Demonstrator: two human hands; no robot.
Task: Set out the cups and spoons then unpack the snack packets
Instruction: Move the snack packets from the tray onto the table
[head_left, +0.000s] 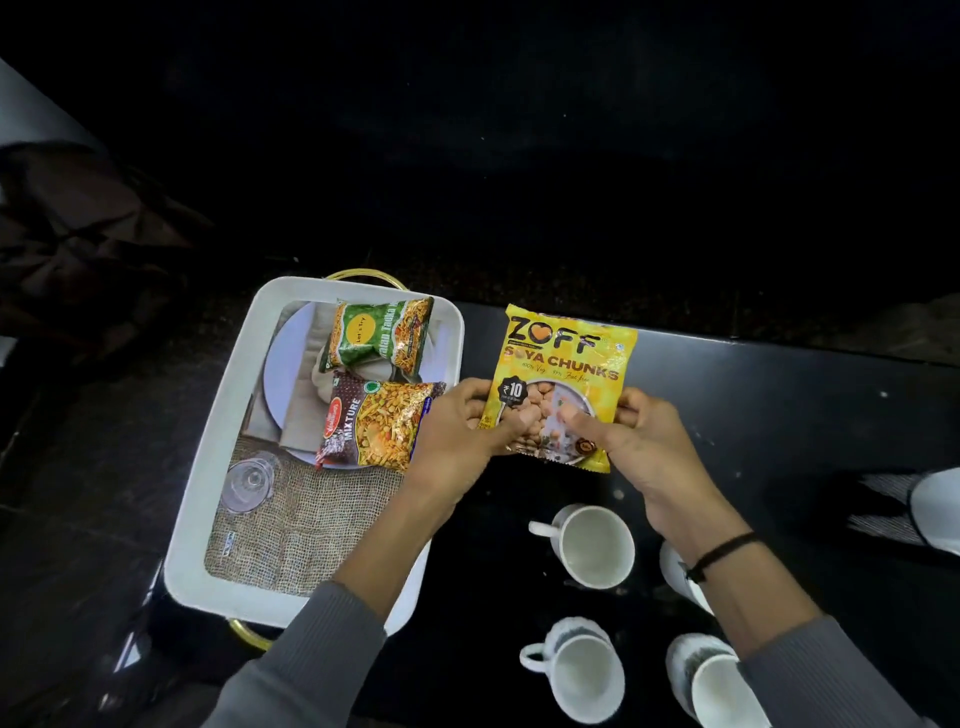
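While both hands grip its lower edge, the yellow packet faces us over the black table, just right of the white tray. We read "ZOFF" and "SOYA CHUNKS" in dark letters, a "10" price badge and a clear window showing pale chunks. Our left hand curls round the bottom left corner and our right hand round the bottom right, both thumbs pressed on the window.

Those thumbs cover much of the window, and the small print is too fine to read. We cannot tell whether the packet's far edge touches the table.

A green packet lies at the tray's far end, with a red and orange packet marked "MIXTURE" just below it, its right edge hidden behind the left hand. Under them we see a plate, a napkin, sacking and a glass, though we cannot tell whether these are real or printed on the tray floor. A gold handle arches over the far rim.

Nearer us stand white cups: an upper cup, a lower left cup, a lower right cup cut off by the frame, and a fourth cup mostly behind the right forearm, which wears a black wristband.
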